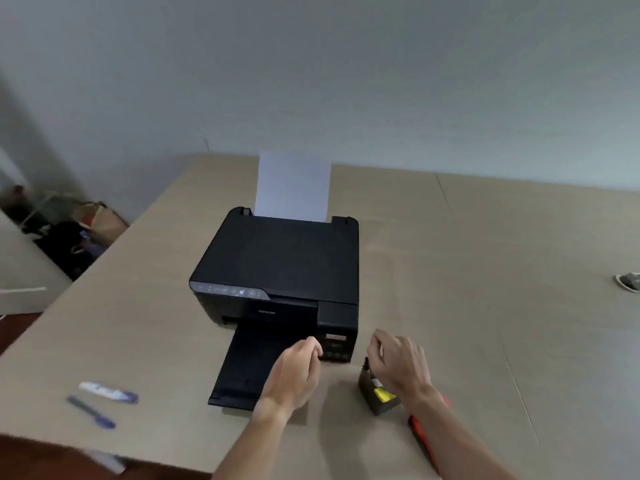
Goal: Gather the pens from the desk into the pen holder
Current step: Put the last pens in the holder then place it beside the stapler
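The dark pen holder (379,398) stands on the desk just right of the printer's front, with something yellow in it and a black pen (366,366) sticking up from its far corner. My right hand (400,363) hovers over the holder with curled fingers, the fingertips right beside the black pen's top; whether they grip it is unclear. My left hand (298,370) is loosely closed over the printer's output tray, with nothing visible in it. A blue pen (91,412) lies on the desk at the near left, next to a blurred white and blue object (109,392).
A black printer (277,268) with upright white paper (292,185) fills the middle of the desk (485,271). A red object (424,433) lies under my right forearm. A grey item (628,282) sits at the right edge. Bags (79,233) lie on the floor at the left.
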The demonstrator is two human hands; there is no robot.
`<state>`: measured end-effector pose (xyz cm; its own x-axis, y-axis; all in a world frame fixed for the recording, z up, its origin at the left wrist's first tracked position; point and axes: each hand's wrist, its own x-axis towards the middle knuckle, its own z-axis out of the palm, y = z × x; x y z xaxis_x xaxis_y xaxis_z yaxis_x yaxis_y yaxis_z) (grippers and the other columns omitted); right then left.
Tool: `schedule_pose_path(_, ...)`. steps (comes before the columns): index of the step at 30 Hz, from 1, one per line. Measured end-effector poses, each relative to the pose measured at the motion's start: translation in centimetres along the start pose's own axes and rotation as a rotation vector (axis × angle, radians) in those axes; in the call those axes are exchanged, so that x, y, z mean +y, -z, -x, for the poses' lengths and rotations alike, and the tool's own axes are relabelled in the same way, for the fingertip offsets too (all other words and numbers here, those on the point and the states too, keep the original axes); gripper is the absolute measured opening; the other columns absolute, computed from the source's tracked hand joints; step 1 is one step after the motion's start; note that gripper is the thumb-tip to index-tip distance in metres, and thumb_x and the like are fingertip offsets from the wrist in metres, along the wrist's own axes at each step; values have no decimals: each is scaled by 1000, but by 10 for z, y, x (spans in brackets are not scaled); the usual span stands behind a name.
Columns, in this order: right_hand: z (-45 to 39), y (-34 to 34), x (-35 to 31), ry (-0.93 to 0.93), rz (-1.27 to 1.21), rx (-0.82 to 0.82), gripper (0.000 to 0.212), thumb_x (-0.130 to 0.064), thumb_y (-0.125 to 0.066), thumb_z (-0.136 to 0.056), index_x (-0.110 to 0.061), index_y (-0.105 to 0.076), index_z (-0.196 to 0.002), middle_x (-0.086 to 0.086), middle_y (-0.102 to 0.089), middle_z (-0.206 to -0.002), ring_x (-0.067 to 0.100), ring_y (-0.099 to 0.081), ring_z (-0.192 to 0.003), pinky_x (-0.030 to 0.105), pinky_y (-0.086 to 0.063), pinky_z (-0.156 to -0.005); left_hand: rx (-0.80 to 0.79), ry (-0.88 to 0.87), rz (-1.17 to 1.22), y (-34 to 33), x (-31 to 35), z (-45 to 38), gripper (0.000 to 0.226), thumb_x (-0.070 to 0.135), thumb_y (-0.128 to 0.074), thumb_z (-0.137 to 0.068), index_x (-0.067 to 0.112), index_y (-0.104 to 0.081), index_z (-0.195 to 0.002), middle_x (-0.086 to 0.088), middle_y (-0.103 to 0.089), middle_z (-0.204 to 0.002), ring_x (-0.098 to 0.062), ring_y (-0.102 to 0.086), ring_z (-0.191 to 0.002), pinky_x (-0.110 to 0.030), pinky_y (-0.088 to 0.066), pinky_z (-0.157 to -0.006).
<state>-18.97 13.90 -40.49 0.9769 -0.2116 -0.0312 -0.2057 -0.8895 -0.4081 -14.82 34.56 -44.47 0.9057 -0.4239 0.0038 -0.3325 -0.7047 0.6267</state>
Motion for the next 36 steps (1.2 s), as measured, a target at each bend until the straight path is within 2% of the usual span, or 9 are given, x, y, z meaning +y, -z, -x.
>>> schedule_pose_path(4, 59, 60, 92, -177, 44, 147, 25, -18, -57, -82, -18, -39, -64, 1, -52, -49, 33, -53, -51, 32, -30, -45, -76, -146, -113, -56, 91, -10, 18, 21, -43, -95, 17, -57, -84, 3, -62, -68, -13, -55, -60, -21, -39, -62)
schedule_pose_path(9, 127, 108, 167, -237, 95, 208, 24, -15, -58, -81, -23, -44, -64, -4, -44, -41, 15, -43, -35, 26, -28, -35, -149, -218, -159, -113, 181, -5, 21, 24, -44, -90, 14, -62, -86, -4, -68, -70, -24, -62, -64, -32, -44, -70)
schedule_pose_path(11, 144, 111, 180, -264, 111, 190, 22, -18, -56, -84, -22, -45, -65, -5, -45, -43, 18, -46, -38, 30, -32, -38, -188, -188, -195, -130, 196, 1, 19, 25, -45, -92, 15, -61, -91, -4, -69, -77, -24, -64, -71, -33, -48, -73)
schedule_pose_path(14, 154, 116, 200, -292, 104, 204, 33, -21, -54, -85, -21, -35, -59, -5, -43, -46, 25, -48, -44, 29, -23, -41, -237, -107, -180, -150, 217, 10, 17, 25, -46, -94, 14, -59, -93, -6, -71, -83, -27, -68, -80, -36, -51, -71)
schedule_pose_path(16, 155, 121, 212, -286, 87, 244, 32, -23, -55, -84, -22, -33, -60, -1, -53, -50, 28, -53, -48, 28, -22, -44, -265, -68, -163, -161, 231, 14, 16, 24, -45, -95, 13, -57, -95, -8, -71, -87, -29, -69, -83, -38, -55, -71)
schedule_pose_path(22, 142, 129, 229, -293, 36, 111, 13, -25, -47, -85, -14, -55, -87, 7, -68, -88, 32, -62, -81, 37, -44, -66, -220, 101, -200, -178, 268, 4, 41, 25, -41, -98, 7, -36, -134, -11, -67, -110, -33, -67, -104, -40, -52, -81)
schedule_pose_path(28, 149, 139, 259, -332, 4, 27, 19, -26, -49, -86, -14, -48, -100, 7, -56, -108, 31, -56, -98, 38, -46, -79, -175, 49, -101, -195, 324, -5, 22, 23, -48, -94, 16, -36, -111, -9, -64, -94, -35, -67, -94, -39, -49, -72)
schedule_pose_path(34, 143, 133, 266, -282, -6, 55, 19, -26, -39, -97, -11, -48, -105, 9, -55, -112, 30, -56, -102, 40, -46, -84, -117, -31, -146, -188, 321, -12, 7, 16, -43, -96, 12, -46, -100, -12, -67, -83, -34, -66, -81, -39, -48, -65)
schedule_pose_path(36, 139, 131, 265, -263, 0, 66, 19, -25, -36, -99, -12, -47, -107, 9, -56, -111, 31, -58, -101, 42, -47, -84, -118, -51, -130, -181, 312, -14, 17, 19, -46, -97, 12, -55, -85, -13, -69, -79, -32, -67, -77, -39, -49, -65)
